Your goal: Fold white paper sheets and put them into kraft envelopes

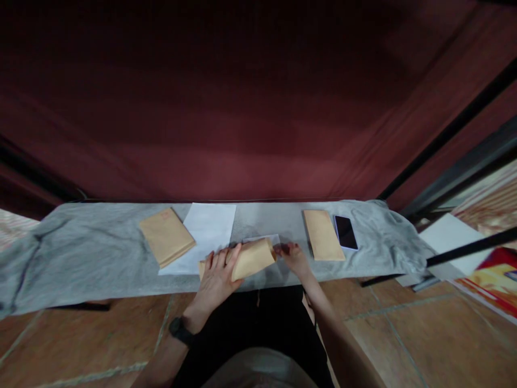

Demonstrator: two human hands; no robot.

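A brown paper envelope [254, 258] lies aslant at the near edge of the cloth-covered surface, its right end gaping and its middle bulging. My left hand [219, 273], a dark watch on its wrist, holds the envelope down across its left part. Just off the open end is my right hand [294, 257], fingers curled together; whatever they pinch, if anything, is too small and blurred to make out. Behind the envelope a folded white paper [274, 238] shows in part. White sheets [212, 223] lie beyond my left hand.
A stack of brown envelopes [165, 237] overlaps the white sheets at left. To the right lie another brown envelope [323, 235] and a phone [346, 233]. Grey cloth [100, 248] covers the narrow surface, and a dark red panel [242, 124] rises behind it.
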